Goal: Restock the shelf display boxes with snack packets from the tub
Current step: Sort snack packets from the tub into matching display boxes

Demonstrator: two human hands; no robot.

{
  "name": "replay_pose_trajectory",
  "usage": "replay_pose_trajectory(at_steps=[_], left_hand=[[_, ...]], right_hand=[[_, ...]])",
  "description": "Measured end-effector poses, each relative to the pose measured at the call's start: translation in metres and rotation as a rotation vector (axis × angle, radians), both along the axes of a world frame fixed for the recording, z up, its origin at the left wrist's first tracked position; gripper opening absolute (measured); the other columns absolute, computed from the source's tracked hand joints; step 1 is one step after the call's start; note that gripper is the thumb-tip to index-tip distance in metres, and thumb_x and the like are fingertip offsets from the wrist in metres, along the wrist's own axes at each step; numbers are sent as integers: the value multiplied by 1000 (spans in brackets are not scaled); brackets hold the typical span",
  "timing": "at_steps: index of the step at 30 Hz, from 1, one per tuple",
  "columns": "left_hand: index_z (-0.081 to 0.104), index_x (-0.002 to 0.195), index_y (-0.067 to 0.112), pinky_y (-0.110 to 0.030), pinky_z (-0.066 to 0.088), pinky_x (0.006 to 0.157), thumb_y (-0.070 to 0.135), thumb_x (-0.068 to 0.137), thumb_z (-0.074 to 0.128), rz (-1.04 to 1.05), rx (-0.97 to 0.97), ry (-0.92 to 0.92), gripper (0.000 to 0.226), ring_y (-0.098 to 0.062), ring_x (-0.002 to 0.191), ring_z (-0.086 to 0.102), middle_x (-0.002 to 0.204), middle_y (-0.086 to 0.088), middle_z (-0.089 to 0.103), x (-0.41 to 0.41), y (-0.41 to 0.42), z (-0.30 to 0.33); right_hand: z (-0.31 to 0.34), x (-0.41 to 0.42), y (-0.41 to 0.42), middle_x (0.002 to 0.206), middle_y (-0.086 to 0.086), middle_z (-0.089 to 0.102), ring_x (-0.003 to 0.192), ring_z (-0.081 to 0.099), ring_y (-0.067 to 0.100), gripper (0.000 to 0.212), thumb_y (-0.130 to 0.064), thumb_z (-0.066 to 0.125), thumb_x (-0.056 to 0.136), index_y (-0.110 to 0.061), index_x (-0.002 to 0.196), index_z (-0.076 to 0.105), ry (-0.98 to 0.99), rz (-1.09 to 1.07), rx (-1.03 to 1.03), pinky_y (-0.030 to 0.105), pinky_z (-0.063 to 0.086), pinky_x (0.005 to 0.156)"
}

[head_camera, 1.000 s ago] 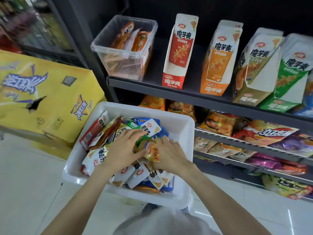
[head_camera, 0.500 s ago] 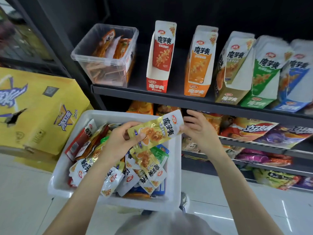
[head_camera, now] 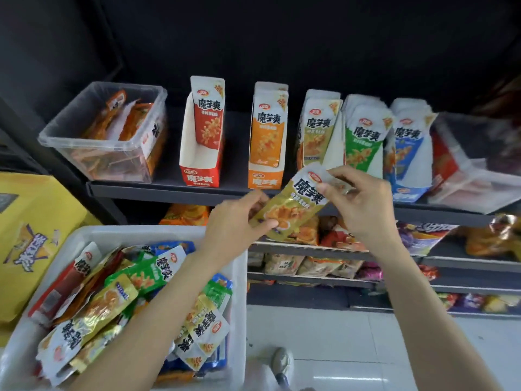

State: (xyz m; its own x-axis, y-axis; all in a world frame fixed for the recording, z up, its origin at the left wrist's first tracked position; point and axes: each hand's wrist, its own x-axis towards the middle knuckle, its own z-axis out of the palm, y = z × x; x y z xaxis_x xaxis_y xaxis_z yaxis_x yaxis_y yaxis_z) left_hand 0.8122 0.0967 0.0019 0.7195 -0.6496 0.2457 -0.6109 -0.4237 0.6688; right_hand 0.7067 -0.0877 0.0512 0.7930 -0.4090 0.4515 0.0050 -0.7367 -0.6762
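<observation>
gold packet (head_camera: 293, 206) pinched between left hand (head_camera: 234, 224) and right hand (head_camera: 363, 204), white top up-right, diagonal

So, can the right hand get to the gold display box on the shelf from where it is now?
Probably yes. The right hand, pinching the gold packet together with the left hand, hangs just in front of the gold display box, and nothing stands between them.
</observation>
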Motion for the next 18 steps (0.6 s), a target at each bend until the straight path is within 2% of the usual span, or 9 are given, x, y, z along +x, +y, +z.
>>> replay_pose_trajectory(at_steps=[2,3,5,7,9,12,15,17,18], left_hand=[[59,105,28,-38,55,73,43,79,69,-22,-87,-59,31,-13,83,67,93,12,70,4,-35,14],[58,112,30,-35,54,79,40,80,69,-17,-137,-84,35,-11,90,66,101,13,69,7,-51,20],[52,127,29,-18,45,89,35,83,69,4,-192,-127,47,-3,105,58,117,15,63,17,-80,29],[48,132,28,-19,39,91,36,84,68,14,-146,-202,52,-5,114,51,124,12,58,31,-100,29],[54,125,25,-31,41,95,41,83,67,-18,-32,-332,47,-16,116,50,123,6,59,43,-112,19],[66,103,22,-42,42,94,41,79,72,-63,85,-459,32,-24,113,51,118,1,60,47,-115,0],[69,86,20,-43,43,92,32,75,77,-50,111,-497,17,-27,111,51,115,-1,61,46,-114,-10],[70,81,20,-44,47,90,26,75,77,-38,93,-495,11,-26,110,52,114,-1,62,47,-113,-10],[70,80,20,-44,48,89,24,76,77,-33,84,-498,10,-26,109,52,113,0,62,47,-113,-10]], right_hand=[[17,-4,-29,81,-13,61,72,56,-5,16,-21,68,87,-9,99,68,-54,-67,-37,8,41,60],[25,-5,-45,79,-11,61,69,58,-4,15,-24,66,89,-13,99,66,-74,-98,-29,13,46,59],[40,-5,-75,79,-5,63,68,60,4,8,-28,63,91,-21,95,61,-121,-161,-4,36,54,61],[53,-1,-100,76,-18,61,71,61,3,6,-29,62,91,-25,93,58,-195,-210,-15,36,55,65],[64,7,-113,70,-25,58,68,60,-1,5,-27,62,91,-26,91,58,-246,-234,-33,20,49,63],[68,30,-119,71,-21,57,63,56,-3,8,-26,62,91,-18,91,62,-238,-231,-118,9,40,57],[61,63,-119,74,-6,63,62,56,7,14,-25,62,90,-12,95,65,-146,-189,-268,14,42,56],[55,86,-116,76,3,67,70,62,24,15,-26,60,91,-14,99,64,-11,-158,-403,33,48,63],[51,96,-115,80,6,67,76,63,28,16,-27,59,91,-16,102,64,75,-163,-471,35,46,63]])
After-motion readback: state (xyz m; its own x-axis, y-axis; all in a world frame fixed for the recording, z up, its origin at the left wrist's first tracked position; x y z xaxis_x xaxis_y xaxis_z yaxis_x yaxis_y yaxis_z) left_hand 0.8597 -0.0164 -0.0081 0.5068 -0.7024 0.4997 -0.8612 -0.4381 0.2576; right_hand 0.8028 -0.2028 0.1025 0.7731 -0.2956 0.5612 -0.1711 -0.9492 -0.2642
